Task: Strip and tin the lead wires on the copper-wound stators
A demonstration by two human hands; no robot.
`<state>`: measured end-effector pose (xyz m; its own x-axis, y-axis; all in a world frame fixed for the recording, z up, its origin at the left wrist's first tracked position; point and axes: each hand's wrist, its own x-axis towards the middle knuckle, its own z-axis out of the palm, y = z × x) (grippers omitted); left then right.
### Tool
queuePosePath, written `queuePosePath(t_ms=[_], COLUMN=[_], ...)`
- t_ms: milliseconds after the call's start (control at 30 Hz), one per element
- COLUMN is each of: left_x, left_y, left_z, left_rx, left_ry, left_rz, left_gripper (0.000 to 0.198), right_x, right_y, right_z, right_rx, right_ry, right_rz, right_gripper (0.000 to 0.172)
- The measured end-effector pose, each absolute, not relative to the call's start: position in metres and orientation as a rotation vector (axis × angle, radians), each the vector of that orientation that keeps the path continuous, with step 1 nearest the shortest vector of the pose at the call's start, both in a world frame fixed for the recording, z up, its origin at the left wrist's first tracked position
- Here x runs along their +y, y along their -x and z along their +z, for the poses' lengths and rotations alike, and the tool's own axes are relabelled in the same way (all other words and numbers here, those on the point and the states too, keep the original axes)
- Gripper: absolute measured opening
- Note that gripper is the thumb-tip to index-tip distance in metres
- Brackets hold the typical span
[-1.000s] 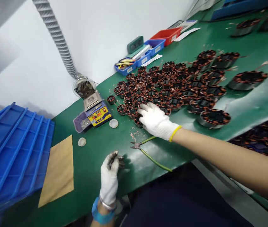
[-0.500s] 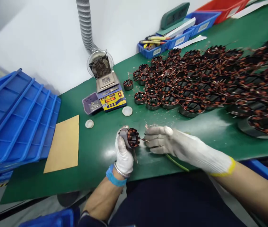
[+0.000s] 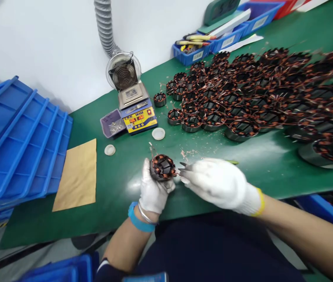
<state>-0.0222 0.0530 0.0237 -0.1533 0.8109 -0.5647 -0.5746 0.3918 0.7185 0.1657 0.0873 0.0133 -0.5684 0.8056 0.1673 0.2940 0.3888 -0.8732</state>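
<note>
My left hand [image 3: 153, 194], in a white glove, is wrapped around a motor stator [image 3: 163, 167], a dark ring wound with copper wire. Its toothed open face is turned up, and loose wire ends stick up at its far left side. My right hand [image 3: 216, 182], gloved too and slightly blurred, is closed around green-handled pliers [image 3: 183, 164]. Their two dark pointed jaws come out past the fingers, close to the stator's right side, where a short wire lead sticks out. Whether the jaws touch that lead I cannot tell. The green handle end shows behind the hand.
Many wound stators [image 3: 241, 129] crowd the right of the green table [image 3: 119, 176]. A yellow solder pot unit [image 3: 139, 119] stands at the back beside a purple tray [image 3: 111, 124]. Two white lids [image 3: 158, 134], a brown sheet [image 3: 76, 176], blue crates [image 3: 22, 141] and copper scraps [image 3: 188, 153] lie around.
The stator has turned in my left hand, its open face now upward and its wire ends on the far side. My right hand has rolled palm down, and the pliers' jaws now point at the stator.
</note>
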Motion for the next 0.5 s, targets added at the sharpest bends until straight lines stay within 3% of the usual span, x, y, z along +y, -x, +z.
queuePosePath(t_ms=[67,133,233,300,400,500], left_x=[0.052,0.048,0.041,0.038,0.035,0.037], left_y=[0.02,0.018,0.019,0.021,0.022,0.02], left_z=[0.031,0.034,0.032,0.028,0.022,0.022], left_rx=[1.175,1.195,1.25,1.258,1.255,1.241], left_ry=[-0.2,-0.221,-0.328,-0.429,-0.527,-0.44], left_rz=[1.161,1.258,1.515,1.616,1.629,1.585], left_gripper=[0.071,0.068,0.065,0.065,0.065,0.063], right_x=[0.092,0.092,0.085,0.077,0.066,0.067], right_y=[-0.182,-0.189,-0.18,-0.164,-0.144,-0.145], right_z=[0.017,0.015,0.004,-0.003,-0.004,0.004], right_rx=[-2.221,-2.254,-1.881,-1.413,-1.13,-1.538], right_ry=[0.846,0.792,0.756,0.756,0.858,1.003], right_rz=[0.917,0.861,1.469,1.936,2.066,1.682], right_gripper=[0.028,0.034,0.076,0.093,0.078,0.058])
